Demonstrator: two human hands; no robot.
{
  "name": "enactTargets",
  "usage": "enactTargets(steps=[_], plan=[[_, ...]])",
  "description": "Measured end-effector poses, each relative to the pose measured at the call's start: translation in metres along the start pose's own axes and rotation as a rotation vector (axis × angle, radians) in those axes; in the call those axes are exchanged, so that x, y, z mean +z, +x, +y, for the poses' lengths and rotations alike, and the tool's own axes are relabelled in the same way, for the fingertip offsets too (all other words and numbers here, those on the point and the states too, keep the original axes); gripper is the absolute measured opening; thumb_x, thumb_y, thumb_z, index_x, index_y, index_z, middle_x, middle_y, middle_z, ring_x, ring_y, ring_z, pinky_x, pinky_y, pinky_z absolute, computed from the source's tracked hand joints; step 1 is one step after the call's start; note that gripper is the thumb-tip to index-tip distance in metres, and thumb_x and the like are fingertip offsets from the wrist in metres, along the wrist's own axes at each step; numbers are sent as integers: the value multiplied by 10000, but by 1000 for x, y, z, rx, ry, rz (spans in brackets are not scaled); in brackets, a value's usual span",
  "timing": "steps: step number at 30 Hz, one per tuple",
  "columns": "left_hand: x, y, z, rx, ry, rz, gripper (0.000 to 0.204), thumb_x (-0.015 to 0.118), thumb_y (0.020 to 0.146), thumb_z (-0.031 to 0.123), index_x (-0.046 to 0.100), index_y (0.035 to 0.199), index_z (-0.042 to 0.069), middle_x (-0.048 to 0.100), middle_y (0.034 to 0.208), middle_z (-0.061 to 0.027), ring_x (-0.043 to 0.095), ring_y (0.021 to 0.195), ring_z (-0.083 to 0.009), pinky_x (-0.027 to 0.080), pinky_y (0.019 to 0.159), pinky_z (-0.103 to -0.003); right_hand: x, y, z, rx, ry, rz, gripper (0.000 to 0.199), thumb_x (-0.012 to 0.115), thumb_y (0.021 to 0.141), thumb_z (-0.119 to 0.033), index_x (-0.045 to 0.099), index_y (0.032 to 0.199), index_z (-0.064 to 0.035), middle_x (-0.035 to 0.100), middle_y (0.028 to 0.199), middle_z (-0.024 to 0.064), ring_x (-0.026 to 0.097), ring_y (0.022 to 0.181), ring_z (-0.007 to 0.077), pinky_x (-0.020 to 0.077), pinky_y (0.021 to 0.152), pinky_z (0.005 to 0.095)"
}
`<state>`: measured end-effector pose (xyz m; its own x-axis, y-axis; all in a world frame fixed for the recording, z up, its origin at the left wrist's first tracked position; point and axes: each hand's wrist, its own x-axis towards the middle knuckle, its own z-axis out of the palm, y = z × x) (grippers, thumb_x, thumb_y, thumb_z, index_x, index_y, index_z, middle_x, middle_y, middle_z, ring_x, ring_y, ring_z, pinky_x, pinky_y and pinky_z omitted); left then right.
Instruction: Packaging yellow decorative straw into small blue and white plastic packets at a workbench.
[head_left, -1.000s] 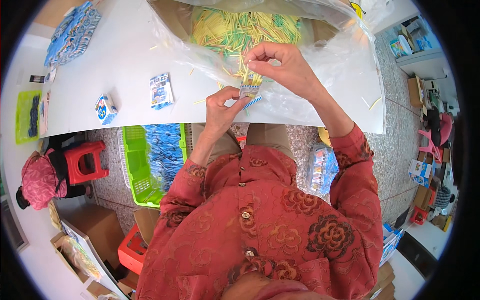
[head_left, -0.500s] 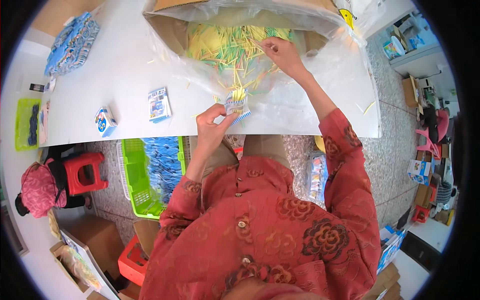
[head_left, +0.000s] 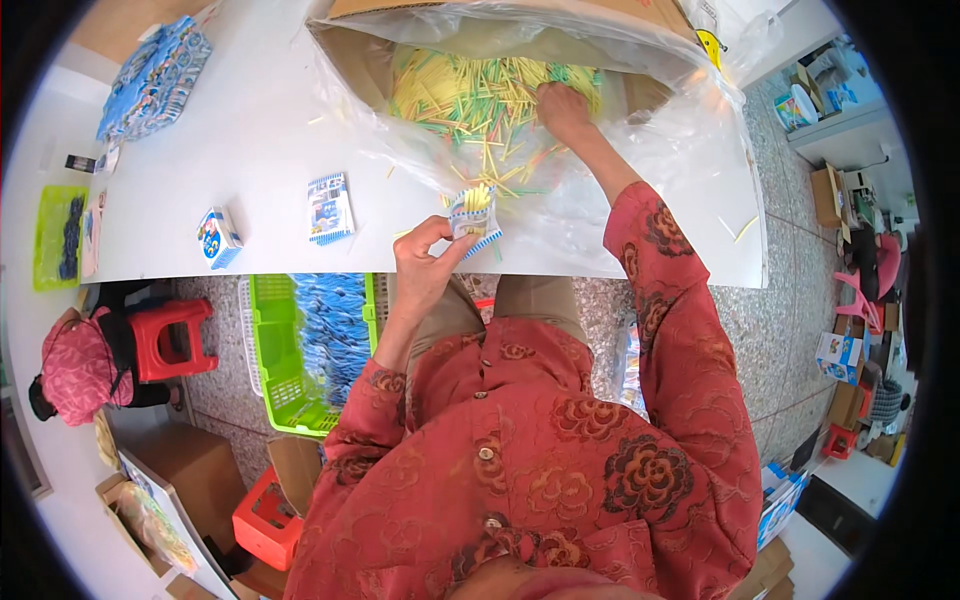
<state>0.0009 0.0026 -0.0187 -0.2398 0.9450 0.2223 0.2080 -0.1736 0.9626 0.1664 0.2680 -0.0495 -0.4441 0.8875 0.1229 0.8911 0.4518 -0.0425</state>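
Observation:
My left hand (head_left: 425, 255) pinches a small blue-and-white packet (head_left: 473, 228) by its lower side, just above the table's front edge. Thin yellow sticks (head_left: 476, 198) poke out of the packet's open top. My right hand (head_left: 565, 108) reaches into the plastic-lined cardboard box (head_left: 350, 62), its fingers curled down at the right part of a heap of thin yellow and green sticks (head_left: 470, 90). Its fingertips are hidden, so what they grip does not show. Some sticks are scattered on the clear plastic liner (head_left: 590, 185) between the heap and the packet.
Another flat packet (head_left: 330, 208) and a small blue-and-white box (head_left: 218, 238) sit on the white table (head_left: 260, 130). Bundled blue packets (head_left: 155, 80) lie at the far left. Below the table edge stands a green basket (head_left: 272, 345) of blue packets, with a red stool (head_left: 175, 340) further left.
My right hand has moved slightly right and deeper into the stick heap, its fingers now curled downward. My left hand keeps hold of the packet at nearly the same place.

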Motion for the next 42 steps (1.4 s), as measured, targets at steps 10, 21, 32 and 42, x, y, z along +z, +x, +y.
enactTargets(steps=[10, 21, 32, 42], plan=[[4, 5, 7, 1, 21, -10, 75, 683, 723, 7, 641, 774, -30, 617, 704, -45, 546, 641, -87, 425, 595, -225, 5, 2, 22, 26, 40, 21, 153, 532, 772, -94, 650, 853, -38, 651, 868, 158, 636, 799, 323, 513, 666, 393], [10, 7, 3, -2, 27, -44, 84, 688, 725, 12, 641, 781, -29, 619, 711, -50, 551, 642, -92, 426, 589, -235, -133, -109, -57, -104, 1634, -66, 117, 609, 841, -73, 652, 933, -13, 605, 839, -28, 524, 812, 57, 417, 753, 212], [9, 7, 10, -12, 10, -42, 77, 699, 737, 27, 627, 736, 0, 607, 705, 0, 509, 646, -46, 404, 593, -205, -107, -132, -79, -267, 1509, -119, 119, 644, 803, -55, 646, 920, -31, 603, 979, 14, 522, 952, 109, 388, 886, 279], [5, 12, 12, -14, -2, -15, 99, 691, 725, 32, 650, 800, -17, 597, 696, -44, 538, 637, -97, 427, 597, -238, -115, -132, -75, -372, 1481, -174, 273, 580, 844, -67, 580, 1115, -36, 552, 1129, 33, 494, 1079, 135, 369, 956, 295]])
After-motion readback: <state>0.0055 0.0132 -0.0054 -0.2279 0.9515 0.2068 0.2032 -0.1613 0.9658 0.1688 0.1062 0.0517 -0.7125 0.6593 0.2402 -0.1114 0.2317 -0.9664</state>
